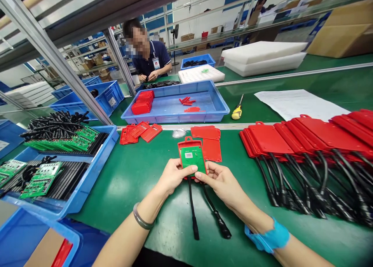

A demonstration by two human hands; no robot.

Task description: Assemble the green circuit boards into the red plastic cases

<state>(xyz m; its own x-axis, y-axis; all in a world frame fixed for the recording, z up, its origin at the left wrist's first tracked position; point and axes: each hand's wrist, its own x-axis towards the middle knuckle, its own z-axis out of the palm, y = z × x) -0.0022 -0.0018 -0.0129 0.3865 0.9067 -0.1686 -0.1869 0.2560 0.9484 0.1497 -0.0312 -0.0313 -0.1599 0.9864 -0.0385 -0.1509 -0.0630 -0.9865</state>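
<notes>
Head view shows a red plastic case [192, 155] with a green circuit board [191, 157] seated in it, held just above the green bench mat [131, 177] near its front edge, two black cables [204, 208] trailing from its lower end toward the person. Left hand [172, 176] and right hand [219, 179] pinch the case's lower corners, fingers closed on it with both thumbs pressing the board's bottom edge. It looks light and stiff; the exposed board seems fragile, so the case rim is the safer place to grip, and the limp cables would drag. Loose red lids [208, 139] lie just beyond, finished red units [305, 136] overlap along the right side, and blue bins [87, 181] of boards sit at the left edge. Behind, a shallow blue tray [175, 115], a yellow-handled screwdriver [237, 110] and a seated co-worker [148, 53].
</notes>
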